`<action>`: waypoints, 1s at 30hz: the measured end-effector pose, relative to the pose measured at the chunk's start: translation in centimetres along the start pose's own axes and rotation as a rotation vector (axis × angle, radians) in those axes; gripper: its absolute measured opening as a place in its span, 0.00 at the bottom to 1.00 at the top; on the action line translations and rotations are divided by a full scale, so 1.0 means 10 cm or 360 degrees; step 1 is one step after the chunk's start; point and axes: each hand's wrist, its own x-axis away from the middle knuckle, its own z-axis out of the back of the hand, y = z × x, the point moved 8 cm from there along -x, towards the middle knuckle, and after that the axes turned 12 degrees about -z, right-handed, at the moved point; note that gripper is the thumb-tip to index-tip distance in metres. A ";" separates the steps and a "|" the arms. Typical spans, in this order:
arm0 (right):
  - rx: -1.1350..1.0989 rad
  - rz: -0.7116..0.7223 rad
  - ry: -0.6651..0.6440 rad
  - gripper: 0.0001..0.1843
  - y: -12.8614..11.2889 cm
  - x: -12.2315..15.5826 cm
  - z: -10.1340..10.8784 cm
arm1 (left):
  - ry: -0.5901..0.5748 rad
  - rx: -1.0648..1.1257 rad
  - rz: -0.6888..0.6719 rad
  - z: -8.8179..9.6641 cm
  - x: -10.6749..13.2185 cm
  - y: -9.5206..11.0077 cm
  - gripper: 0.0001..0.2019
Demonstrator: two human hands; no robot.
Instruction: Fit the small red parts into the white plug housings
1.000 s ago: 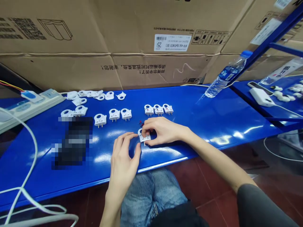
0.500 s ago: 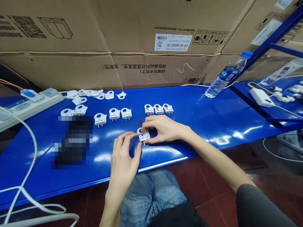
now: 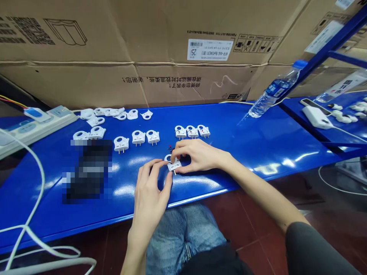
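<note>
A white plug housing (image 3: 173,165) with a ring-shaped top lies at the front of the blue table, one metal pin showing toward me. My right hand (image 3: 198,156) is closed on it from the right, thumb low and fingertips over its upper face. From the left, my left hand (image 3: 151,187) pinches its edge between thumb and index finger. What lies under the right fingertips is hidden. Just behind my right fingers is a small red and black part (image 3: 171,148), partly covered. Three similar housings (image 3: 192,132) with red and black bits inside stand beyond my right hand.
More white housings (image 3: 138,138) stand at the left, with loose white shell pieces (image 3: 110,112) behind them. A pixelated dark patch (image 3: 91,170) covers the table's left. Power strip (image 3: 43,128), white cable (image 3: 40,198), water bottle (image 3: 276,91), blue shelf post (image 3: 318,63) and cardboard boxes (image 3: 160,84) surround the table.
The plug housing has tilted slightly between my fingers, and its ring shows a little more. Both hands stay almost where they were.
</note>
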 end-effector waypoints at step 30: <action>0.0007 0.0081 0.0005 0.11 -0.02 0.01 -0.02 | 0.0023 0.0003 -0.0019 -0.01 0.01 -0.01 0.11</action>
